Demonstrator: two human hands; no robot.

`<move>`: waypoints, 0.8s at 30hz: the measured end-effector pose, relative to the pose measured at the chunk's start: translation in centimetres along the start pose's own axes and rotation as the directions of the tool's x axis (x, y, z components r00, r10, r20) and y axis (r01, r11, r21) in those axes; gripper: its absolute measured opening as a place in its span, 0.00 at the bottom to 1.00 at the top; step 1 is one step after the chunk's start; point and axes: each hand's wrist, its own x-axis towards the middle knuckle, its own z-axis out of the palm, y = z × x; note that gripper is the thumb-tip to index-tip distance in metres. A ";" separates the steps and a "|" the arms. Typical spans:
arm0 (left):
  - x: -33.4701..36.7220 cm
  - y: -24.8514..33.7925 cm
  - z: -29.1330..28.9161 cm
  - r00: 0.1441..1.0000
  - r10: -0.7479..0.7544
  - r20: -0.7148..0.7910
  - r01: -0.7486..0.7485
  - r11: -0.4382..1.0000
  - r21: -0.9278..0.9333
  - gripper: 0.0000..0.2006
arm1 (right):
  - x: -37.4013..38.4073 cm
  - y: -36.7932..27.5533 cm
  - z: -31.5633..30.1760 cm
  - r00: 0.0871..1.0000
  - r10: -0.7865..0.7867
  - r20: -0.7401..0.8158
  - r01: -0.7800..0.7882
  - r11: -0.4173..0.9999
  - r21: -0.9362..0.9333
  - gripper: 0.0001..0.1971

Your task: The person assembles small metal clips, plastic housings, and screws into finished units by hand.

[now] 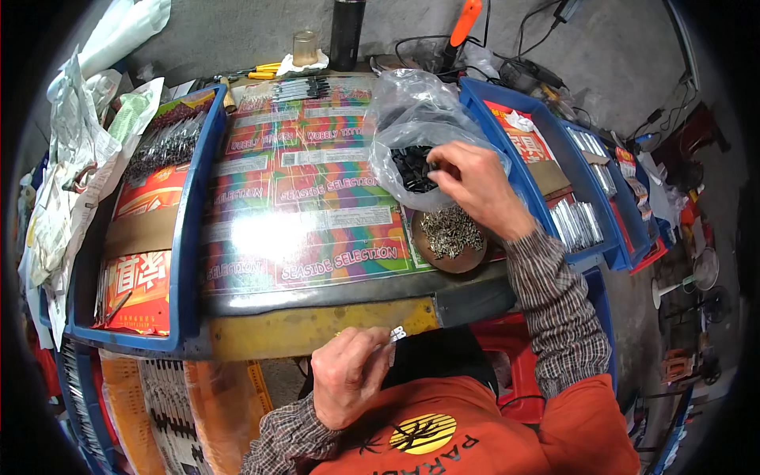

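Note:
My left hand [347, 374] is closed near my body, just in front of the table's edge. A small shiny metal piece with holes [397, 334] sticks out from its fingertips; its exact kind is unclear. Over the mouth of a clear plastic bag [400, 103] is my right hand [479, 190], its thumb and fingers pinched together. Small black plastic pieces [412, 170] fill the bag, and a dark bit shows at the pinch, too small to name. Right below that hand stands a round bowl [427, 257] with many small metal parts [453, 231].
Blue trays flank the work surface: a left tray [194, 214] with thin rods, and a right tray [518, 170] with silvery metal strips [576, 224]. Slim black-and-silver pieces [301, 89] lie at the back, near a glass [304, 49] and a black flask [346, 36]. An orange-handled tool [465, 22] stands behind the bag.

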 end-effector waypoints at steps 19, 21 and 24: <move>-1.4 1.8 0.4 0.992 -0.050 0.116 0.051 0.999 -0.009 0.11 | -13.1 -10.9 -1.3 0.916 0.268 0.297 -0.369 0.278 0.887 0.10; -1.6 1.9 0.5 0.992 -0.049 0.118 0.050 0.999 -0.008 0.11 | -13.4 -11.1 -1.2 0.913 0.256 0.319 -0.381 0.251 0.890 0.10; -1.7 2.0 0.6 0.991 -0.042 0.123 0.043 0.999 -0.006 0.12 | -13.6 -11.7 -1.3 0.893 0.279 0.353 -0.414 0.203 0.887 0.09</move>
